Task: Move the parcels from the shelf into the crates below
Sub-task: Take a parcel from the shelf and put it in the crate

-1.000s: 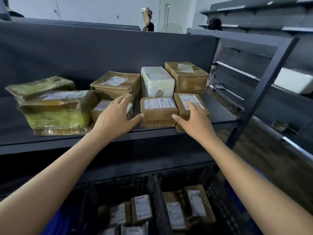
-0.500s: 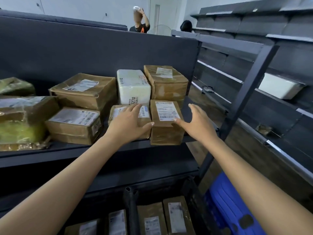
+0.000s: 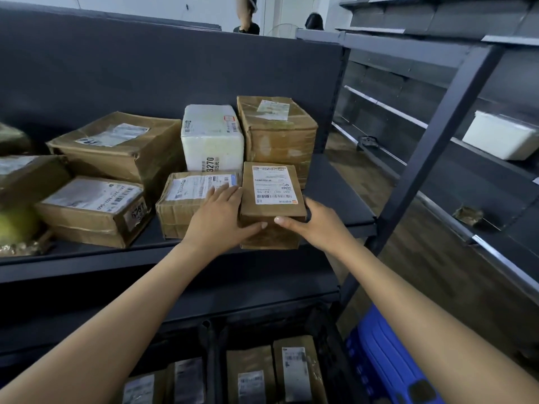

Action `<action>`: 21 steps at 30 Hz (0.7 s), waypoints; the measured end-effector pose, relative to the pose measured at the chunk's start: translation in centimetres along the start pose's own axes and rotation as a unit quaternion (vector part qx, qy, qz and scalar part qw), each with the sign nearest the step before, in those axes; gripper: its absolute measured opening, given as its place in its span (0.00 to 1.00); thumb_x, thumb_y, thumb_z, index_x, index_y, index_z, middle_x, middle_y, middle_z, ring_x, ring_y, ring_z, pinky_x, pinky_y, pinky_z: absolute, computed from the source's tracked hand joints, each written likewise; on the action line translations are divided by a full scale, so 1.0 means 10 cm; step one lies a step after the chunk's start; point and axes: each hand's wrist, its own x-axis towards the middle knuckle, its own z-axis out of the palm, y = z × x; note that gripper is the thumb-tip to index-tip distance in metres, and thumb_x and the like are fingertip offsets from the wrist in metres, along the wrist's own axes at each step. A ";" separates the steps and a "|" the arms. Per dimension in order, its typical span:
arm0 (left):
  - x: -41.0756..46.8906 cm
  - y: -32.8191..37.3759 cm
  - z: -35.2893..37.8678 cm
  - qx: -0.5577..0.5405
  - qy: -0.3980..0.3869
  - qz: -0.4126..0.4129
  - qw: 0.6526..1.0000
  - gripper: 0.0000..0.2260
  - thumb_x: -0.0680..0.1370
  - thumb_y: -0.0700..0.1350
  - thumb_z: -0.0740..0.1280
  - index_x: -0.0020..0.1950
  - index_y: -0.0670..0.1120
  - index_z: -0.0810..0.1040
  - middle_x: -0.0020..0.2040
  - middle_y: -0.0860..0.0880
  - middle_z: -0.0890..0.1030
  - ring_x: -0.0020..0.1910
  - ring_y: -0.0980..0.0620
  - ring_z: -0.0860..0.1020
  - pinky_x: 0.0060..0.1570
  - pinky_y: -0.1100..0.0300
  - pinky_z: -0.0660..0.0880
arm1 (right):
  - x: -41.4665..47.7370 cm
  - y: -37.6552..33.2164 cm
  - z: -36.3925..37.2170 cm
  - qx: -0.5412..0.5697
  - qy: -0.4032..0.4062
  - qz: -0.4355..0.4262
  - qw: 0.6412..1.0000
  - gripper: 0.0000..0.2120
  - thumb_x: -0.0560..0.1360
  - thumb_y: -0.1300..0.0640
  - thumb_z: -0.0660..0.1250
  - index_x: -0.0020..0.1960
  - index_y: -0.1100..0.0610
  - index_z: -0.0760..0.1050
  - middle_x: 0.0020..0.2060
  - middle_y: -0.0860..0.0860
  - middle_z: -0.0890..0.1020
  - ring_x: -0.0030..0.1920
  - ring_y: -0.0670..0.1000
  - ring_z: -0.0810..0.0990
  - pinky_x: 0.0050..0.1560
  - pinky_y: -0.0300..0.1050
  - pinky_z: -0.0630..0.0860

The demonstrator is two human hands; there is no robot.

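Observation:
A small brown parcel (image 3: 271,196) with a white label stands at the front right of the dark shelf (image 3: 335,199). My left hand (image 3: 221,217) presses its left side and my right hand (image 3: 315,225) its right side, both thumbs on its front face. Beside it on the left lies another small brown parcel (image 3: 186,199). Behind them stand a white parcel (image 3: 211,135) and a taller brown box (image 3: 277,132). Two larger brown parcels (image 3: 116,147) (image 3: 93,208) lie further left. Black crates (image 3: 329,345) below the shelf hold several labelled parcels (image 3: 294,371).
A dark metal upright (image 3: 431,147) rises at the shelf's right end. A blue plastic object (image 3: 385,363) sits on the floor by the crates. More grey shelving on the right carries a white box (image 3: 495,138). People stand far behind the shelf's back panel.
Both hands moved right from the middle parcels and closed on the sides of the small front-right parcel. The view shifted right and closer.

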 end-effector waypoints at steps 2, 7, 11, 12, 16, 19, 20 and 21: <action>0.00 0.02 -0.01 -0.006 -0.002 0.000 1.000 0.40 0.73 0.65 0.64 0.75 0.41 0.61 0.76 0.44 0.63 0.76 0.45 0.55 0.74 0.53 0.47 | -0.02 0.02 0.04 0.023 0.005 -0.007 1.000 0.35 0.62 0.31 0.71 0.66 0.41 0.71 0.53 0.34 0.79 0.56 0.37 0.76 0.49 0.29 0.70; -0.07 0.10 -0.04 -0.035 -0.003 -0.001 0.999 0.41 0.73 0.64 0.66 0.76 0.41 0.59 0.76 0.44 0.62 0.77 0.45 0.54 0.74 0.53 0.50 | -0.16 0.04 0.06 0.073 0.043 -0.018 0.996 0.36 0.63 0.36 0.74 0.68 0.40 0.69 0.51 0.33 0.79 0.56 0.38 0.78 0.53 0.34 0.74; -0.16 0.17 -0.12 -0.067 0.039 0.020 0.997 0.42 0.72 0.63 0.67 0.77 0.42 0.56 0.77 0.46 0.60 0.77 0.47 0.54 0.73 0.54 0.55 | -0.34 -0.04 0.01 0.094 0.088 -0.040 0.991 0.35 0.63 0.35 0.73 0.67 0.39 0.69 0.51 0.32 0.79 0.55 0.35 0.77 0.49 0.25 0.71; -0.19 0.19 -0.15 -0.074 0.048 0.028 0.996 0.42 0.72 0.63 0.68 0.77 0.42 0.56 0.77 0.47 0.60 0.77 0.48 0.55 0.73 0.54 0.56 | -0.39 -0.07 0.00 0.103 0.099 -0.049 0.989 0.34 0.63 0.36 0.74 0.67 0.40 0.69 0.51 0.31 0.79 0.55 0.33 0.77 0.49 0.24 0.71; -0.42 0.28 -0.27 -0.101 0.086 0.063 0.989 0.42 0.72 0.61 0.67 0.78 0.43 0.55 0.77 0.48 0.59 0.76 0.50 0.56 0.73 0.56 0.58 | -0.65 -0.17 -0.03 0.147 0.137 -0.081 0.976 0.32 0.66 0.40 0.74 0.68 0.41 0.69 0.52 0.28 0.79 0.56 0.32 0.76 0.51 0.23 0.70; -0.64 0.31 -0.40 -0.127 0.099 0.092 0.983 0.43 0.70 0.65 0.63 0.77 0.43 0.57 0.77 0.49 0.60 0.76 0.52 0.57 0.71 0.61 0.55 | -0.87 -0.23 -0.03 0.170 0.145 -0.081 0.971 0.28 0.66 0.40 0.74 0.64 0.36 0.69 0.54 0.31 0.80 0.57 0.35 0.78 0.52 0.26 0.71; -0.71 0.30 -0.44 -0.133 0.098 0.100 0.981 0.43 0.70 0.67 0.61 0.77 0.43 0.58 0.77 0.51 0.61 0.75 0.54 0.57 0.71 0.61 0.55 | -0.94 -0.24 -0.03 0.174 0.147 -0.078 0.971 0.26 0.66 0.39 0.74 0.62 0.35 0.69 0.54 0.32 0.81 0.57 0.36 0.78 0.53 0.28 0.72; -0.76 0.29 -0.48 -0.138 0.092 0.107 0.980 0.44 0.69 0.68 0.60 0.77 0.44 0.58 0.76 0.52 0.60 0.75 0.56 0.57 0.70 0.62 0.55 | -1.01 -0.24 -0.02 0.179 0.147 -0.075 0.970 0.25 0.67 0.38 0.73 0.61 0.36 0.70 0.54 0.33 0.81 0.57 0.37 0.78 0.55 0.31 0.73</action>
